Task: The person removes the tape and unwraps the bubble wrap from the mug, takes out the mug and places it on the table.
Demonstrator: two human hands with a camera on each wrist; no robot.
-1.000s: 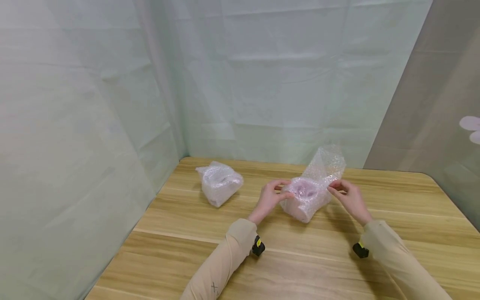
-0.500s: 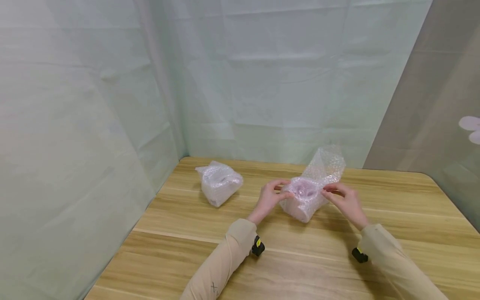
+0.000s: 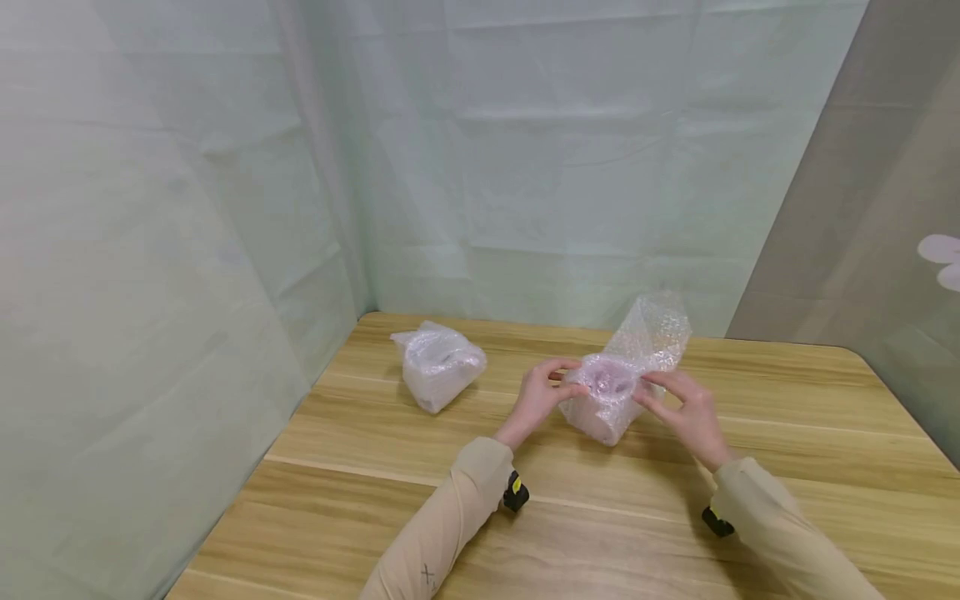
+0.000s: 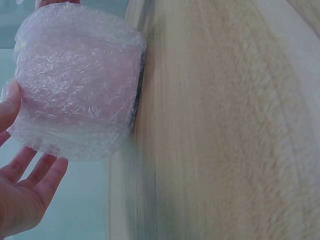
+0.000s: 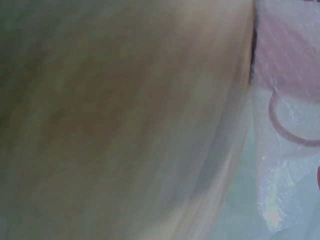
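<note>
A pink mug (image 5: 290, 55) stands inside bubble wrap (image 3: 603, 417) on the table, its loop handle (image 5: 280, 127) showing through the plastic in the right wrist view. A long loose flap of the wrap (image 3: 651, 325) sticks up behind it. My left hand (image 3: 536, 400) holds the wrapped mug at its left upper edge, thumb in front and fingers apart on the far side. At the right upper edge, the thumb and index finger of my right hand (image 3: 690, 412) pinch the wrap. In the right wrist view that hand is almost wholly out of frame.
A second bubble-wrapped bundle (image 3: 438, 375) sits further left on the wooden table (image 3: 360, 467). Pale cloth walls (image 3: 555, 183) enclose the table at the back and left. A brownish panel (image 3: 847, 208) hangs at the back right.
My right hand has moved left along the wrap, from the base of the flap to the mug's rim. The left hand and both bundles have stayed in place.
</note>
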